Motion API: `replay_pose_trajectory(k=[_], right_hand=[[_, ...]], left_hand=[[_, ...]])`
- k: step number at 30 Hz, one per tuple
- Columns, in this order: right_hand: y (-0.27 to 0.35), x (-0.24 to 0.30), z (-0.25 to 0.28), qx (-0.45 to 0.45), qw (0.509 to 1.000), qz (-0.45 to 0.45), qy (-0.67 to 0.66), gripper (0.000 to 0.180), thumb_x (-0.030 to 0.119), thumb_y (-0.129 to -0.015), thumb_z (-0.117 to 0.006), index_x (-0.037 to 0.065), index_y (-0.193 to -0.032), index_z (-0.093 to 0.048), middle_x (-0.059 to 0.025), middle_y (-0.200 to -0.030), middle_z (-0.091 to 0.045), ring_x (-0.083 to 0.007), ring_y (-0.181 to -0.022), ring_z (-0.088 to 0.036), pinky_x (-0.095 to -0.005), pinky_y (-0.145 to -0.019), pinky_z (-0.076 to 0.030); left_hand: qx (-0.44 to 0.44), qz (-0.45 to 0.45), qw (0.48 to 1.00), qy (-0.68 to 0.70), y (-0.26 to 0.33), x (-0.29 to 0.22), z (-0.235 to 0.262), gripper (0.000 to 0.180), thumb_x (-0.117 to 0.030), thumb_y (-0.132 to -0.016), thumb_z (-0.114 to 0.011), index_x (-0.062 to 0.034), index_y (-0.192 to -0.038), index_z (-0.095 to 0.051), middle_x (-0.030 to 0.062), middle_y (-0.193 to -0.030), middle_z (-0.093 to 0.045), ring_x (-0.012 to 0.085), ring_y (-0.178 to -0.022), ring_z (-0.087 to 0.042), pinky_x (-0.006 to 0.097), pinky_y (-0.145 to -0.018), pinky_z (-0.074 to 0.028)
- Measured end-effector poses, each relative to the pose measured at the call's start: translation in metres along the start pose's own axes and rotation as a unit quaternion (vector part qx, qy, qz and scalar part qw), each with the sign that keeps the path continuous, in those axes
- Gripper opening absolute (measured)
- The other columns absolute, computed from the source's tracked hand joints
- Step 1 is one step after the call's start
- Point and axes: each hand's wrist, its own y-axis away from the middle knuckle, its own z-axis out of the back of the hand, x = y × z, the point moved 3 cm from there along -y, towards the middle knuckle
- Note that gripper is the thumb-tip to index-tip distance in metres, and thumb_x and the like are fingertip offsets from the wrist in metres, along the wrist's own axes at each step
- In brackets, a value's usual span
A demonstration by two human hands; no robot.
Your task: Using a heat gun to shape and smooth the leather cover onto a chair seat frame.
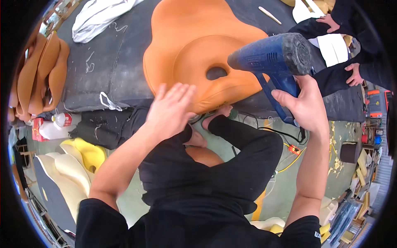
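An orange, smooth-covered seat cushion (188, 27) with a round hole lies on the dark padded bench before me. My left hand (173, 108) is stretched out with nothing in it, over the cushion's near left edge; whether it touches the cover I cannot tell. In my right hand (305, 103) is a blue heat gun (264, 53), gripped by its handle. Its nozzle points left, above the right side of the cushion, close to the hole.
Stacked orange covered pieces (43, 74) stand at the far left, near a white cloth (97, 20). Another person's hands (354, 75) rest at the right. Below the bench run a black cable and a yellow cord with an orange connector (294, 149). Yellow foam (89, 152) lies at the lower left.
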Motion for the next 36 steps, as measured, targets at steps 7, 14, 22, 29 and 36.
replay_pose_trajectory(k=[7, 14, 22, 29, 36], right_hand=[[0.022, 0.000, -0.002, -0.008, 0.998, 0.017, -0.065, 0.047, 0.006, -0.085, -0.081, -0.007, -0.127, -0.066, -0.0104, -0.114, -0.074, -0.0148, -0.099, -0.067, -0.0312, -0.089, -0.054], [0.030, -0.011, -0.014, 0.034, 0.996, -0.048, -0.061, 0.031, 0.012, -0.086, -0.085, -0.005, -0.105, -0.068, -0.0036, -0.084, -0.069, -0.0084, -0.071, -0.062, -0.0264, -0.066, -0.051], [0.036, 0.001, 0.003, -0.034, 0.994, -0.055, -0.092, 0.034, 0.012, -0.087, -0.083, -0.006, -0.112, -0.068, -0.0054, -0.093, -0.072, -0.0106, -0.077, -0.066, -0.0284, -0.068, -0.054], [0.024, 0.011, 0.007, 0.063, 0.990, -0.123, -0.030, 0.032, 0.010, -0.085, -0.080, -0.007, -0.110, -0.070, -0.0094, -0.093, -0.073, -0.0117, -0.079, -0.066, -0.0294, -0.073, -0.054], [0.007, 0.004, 0.012, -0.051, 0.992, -0.116, 0.006, 0.039, 0.008, -0.087, -0.079, -0.009, -0.119, -0.067, -0.0105, -0.104, -0.074, -0.0134, -0.087, -0.066, -0.0295, -0.078, -0.054]], left_hand=[[-0.040, 0.455, 0.559, 0.692, 0.230, 0.011, -0.077, 0.084, -0.053, -0.106, -0.058, -0.0011, -0.166, -0.029, 0.0209, -0.174, -0.022, 0.0350, -0.158, -0.029, 0.046, -0.127, -0.029], [0.185, 0.527, 0.753, 0.348, 0.205, -0.009, -0.026, 0.089, -0.067, -0.102, -0.053, 0.0142, -0.137, -0.058, 0.0390, -0.121, -0.068, 0.0456, -0.124, -0.066, 0.048, -0.103, -0.052], [-0.220, -0.027, 0.922, 0.317, 0.079, -0.016, 0.084, 0.025, 0.001, -0.088, -0.072, 0.0059, -0.112, -0.071, 0.0210, -0.123, -0.074, 0.0401, -0.114, -0.072, 0.044, -0.099, -0.058], [-0.070, 0.010, 0.994, 0.083, -0.061, 0.038, -0.070, 0.074, -0.031, -0.098, -0.066, 0.0096, -0.154, -0.040, 0.0282, -0.165, -0.036, 0.0495, -0.155, -0.029, 0.059, -0.126, -0.028], [-0.082, -0.135, 0.983, 0.089, -0.115, 0.021, -0.085, 0.104, -0.069, -0.099, -0.050, 0.0094, -0.162, -0.025, 0.0279, -0.173, -0.019, 0.0440, -0.162, -0.015, 0.055, -0.130, -0.017]])
